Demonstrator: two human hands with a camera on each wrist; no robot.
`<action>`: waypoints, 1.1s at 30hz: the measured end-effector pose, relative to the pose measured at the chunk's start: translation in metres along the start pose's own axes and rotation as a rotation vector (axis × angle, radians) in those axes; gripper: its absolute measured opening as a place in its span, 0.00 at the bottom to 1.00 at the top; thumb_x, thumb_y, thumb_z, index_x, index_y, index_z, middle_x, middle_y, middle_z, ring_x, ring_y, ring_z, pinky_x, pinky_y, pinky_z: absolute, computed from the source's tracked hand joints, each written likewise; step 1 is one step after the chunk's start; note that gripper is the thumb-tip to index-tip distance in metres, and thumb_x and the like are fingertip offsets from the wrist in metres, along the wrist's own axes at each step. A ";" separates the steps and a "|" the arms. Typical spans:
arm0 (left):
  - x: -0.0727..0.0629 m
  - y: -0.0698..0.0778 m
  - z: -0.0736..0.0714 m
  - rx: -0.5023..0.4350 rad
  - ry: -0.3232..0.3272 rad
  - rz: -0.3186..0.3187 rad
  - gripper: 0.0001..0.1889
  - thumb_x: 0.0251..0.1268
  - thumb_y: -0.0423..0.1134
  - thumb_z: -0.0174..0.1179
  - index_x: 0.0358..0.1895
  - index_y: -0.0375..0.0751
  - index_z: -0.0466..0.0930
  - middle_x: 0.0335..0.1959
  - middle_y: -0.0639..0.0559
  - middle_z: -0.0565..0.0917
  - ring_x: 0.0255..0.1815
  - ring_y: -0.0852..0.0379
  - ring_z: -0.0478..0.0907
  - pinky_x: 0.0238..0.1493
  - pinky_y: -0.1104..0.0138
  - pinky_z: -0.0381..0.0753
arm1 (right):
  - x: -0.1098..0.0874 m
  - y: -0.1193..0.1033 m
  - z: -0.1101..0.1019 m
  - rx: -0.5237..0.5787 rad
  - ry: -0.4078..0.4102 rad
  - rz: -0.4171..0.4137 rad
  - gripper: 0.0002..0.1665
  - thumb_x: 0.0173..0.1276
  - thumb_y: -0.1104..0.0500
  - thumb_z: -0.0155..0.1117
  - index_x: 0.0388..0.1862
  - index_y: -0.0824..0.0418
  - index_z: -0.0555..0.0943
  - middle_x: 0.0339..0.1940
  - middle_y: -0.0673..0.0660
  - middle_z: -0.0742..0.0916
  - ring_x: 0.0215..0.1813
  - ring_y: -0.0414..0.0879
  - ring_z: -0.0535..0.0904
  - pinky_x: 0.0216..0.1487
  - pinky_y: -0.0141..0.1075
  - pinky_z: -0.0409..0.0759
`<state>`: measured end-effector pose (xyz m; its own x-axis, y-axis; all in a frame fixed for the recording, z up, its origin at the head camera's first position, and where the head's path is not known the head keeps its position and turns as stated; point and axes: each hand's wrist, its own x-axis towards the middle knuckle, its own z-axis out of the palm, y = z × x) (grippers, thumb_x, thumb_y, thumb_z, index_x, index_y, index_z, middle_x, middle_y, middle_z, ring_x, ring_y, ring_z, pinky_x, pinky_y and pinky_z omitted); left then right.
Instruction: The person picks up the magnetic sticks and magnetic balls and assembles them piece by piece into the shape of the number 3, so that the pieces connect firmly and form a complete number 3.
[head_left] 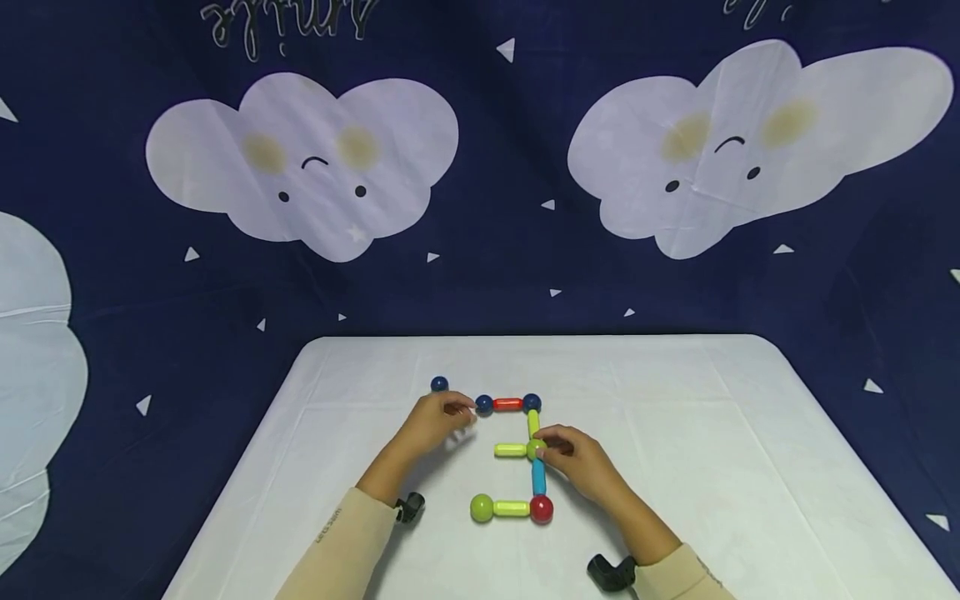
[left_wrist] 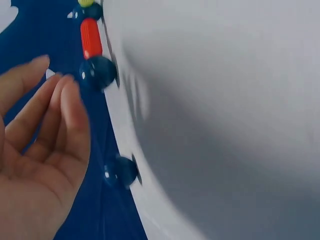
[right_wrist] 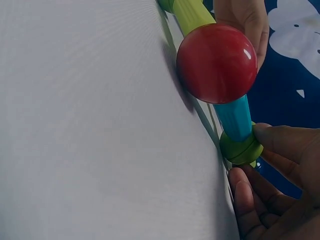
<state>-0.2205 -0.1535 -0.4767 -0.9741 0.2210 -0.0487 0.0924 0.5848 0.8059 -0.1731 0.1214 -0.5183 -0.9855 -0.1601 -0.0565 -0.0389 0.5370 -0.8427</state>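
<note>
On the white table lies a joined figure of coloured balls and sticks. Its top has a dark blue ball (head_left: 484,405), a red stick (head_left: 507,404) and another dark blue ball (head_left: 532,403). My left hand (head_left: 438,421) is beside the left blue ball, its fingers loosely bent and holding nothing in the left wrist view. With thumb and fingers my right hand (head_left: 581,460) pinches the middle green ball (right_wrist: 241,150). From that ball run a yellow-green stick (head_left: 511,450) leftward, another upward, and a blue stick (head_left: 538,477) down to a red ball (right_wrist: 217,64).
A lower yellow-green stick (head_left: 512,508) joins the red ball to a larger green ball (head_left: 482,507). One loose dark blue ball (head_left: 439,384) sits behind my left hand. A dark blue cloth with clouds (head_left: 300,167) hangs beyond the table's far edge.
</note>
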 end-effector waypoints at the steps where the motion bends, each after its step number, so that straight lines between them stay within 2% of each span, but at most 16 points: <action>1: 0.001 -0.002 -0.002 -0.002 0.038 -0.005 0.10 0.67 0.37 0.66 0.49 0.42 0.87 0.37 0.51 0.87 0.38 0.57 0.82 0.40 0.65 0.79 | 0.000 0.000 0.000 0.001 0.001 0.000 0.12 0.69 0.54 0.69 0.50 0.45 0.86 0.46 0.48 0.88 0.45 0.39 0.81 0.48 0.39 0.79; 6: 0.008 -0.011 -0.014 -0.039 0.193 -0.040 0.11 0.66 0.37 0.67 0.49 0.40 0.87 0.39 0.50 0.87 0.43 0.54 0.82 0.45 0.63 0.79 | 0.000 0.000 0.000 0.009 0.001 0.001 0.12 0.69 0.54 0.69 0.50 0.45 0.86 0.47 0.48 0.88 0.45 0.39 0.81 0.48 0.39 0.80; 12: 0.014 -0.022 -0.027 -0.061 0.307 -0.092 0.14 0.64 0.36 0.68 0.52 0.39 0.86 0.44 0.46 0.87 0.46 0.51 0.82 0.45 0.65 0.80 | -0.001 0.001 0.001 0.012 0.001 0.003 0.12 0.69 0.54 0.69 0.50 0.44 0.86 0.47 0.48 0.88 0.46 0.40 0.81 0.49 0.41 0.80; 15: 0.016 -0.026 -0.032 -0.100 0.339 -0.128 0.17 0.63 0.37 0.69 0.54 0.39 0.85 0.49 0.44 0.85 0.49 0.48 0.82 0.44 0.64 0.80 | -0.001 0.001 0.001 0.011 0.005 0.003 0.12 0.69 0.54 0.69 0.50 0.44 0.86 0.47 0.47 0.88 0.46 0.40 0.81 0.49 0.40 0.80; 18: 0.019 -0.031 -0.035 -0.121 0.329 -0.163 0.19 0.63 0.38 0.69 0.57 0.39 0.83 0.54 0.42 0.83 0.52 0.45 0.82 0.45 0.64 0.82 | -0.001 0.002 0.001 0.011 0.009 0.001 0.13 0.69 0.54 0.69 0.51 0.44 0.86 0.47 0.47 0.88 0.46 0.40 0.81 0.48 0.39 0.80; 24: 0.026 -0.038 -0.035 -0.126 0.268 -0.216 0.22 0.63 0.38 0.68 0.61 0.39 0.81 0.60 0.41 0.81 0.56 0.45 0.80 0.49 0.62 0.82 | 0.000 0.003 0.001 0.017 0.009 -0.007 0.13 0.69 0.54 0.69 0.51 0.45 0.86 0.47 0.48 0.89 0.45 0.40 0.81 0.47 0.37 0.79; 33: 0.033 -0.037 -0.031 -0.086 0.221 -0.201 0.23 0.63 0.36 0.68 0.63 0.40 0.80 0.63 0.37 0.80 0.60 0.39 0.81 0.56 0.52 0.82 | 0.001 0.004 0.002 0.023 0.011 0.010 0.13 0.68 0.55 0.69 0.50 0.42 0.86 0.46 0.47 0.88 0.45 0.40 0.81 0.48 0.37 0.79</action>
<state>-0.2623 -0.1915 -0.4897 -0.9933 -0.0728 -0.0899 -0.1149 0.5292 0.8407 -0.1737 0.1218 -0.5222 -0.9875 -0.1460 -0.0592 -0.0256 0.5197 -0.8540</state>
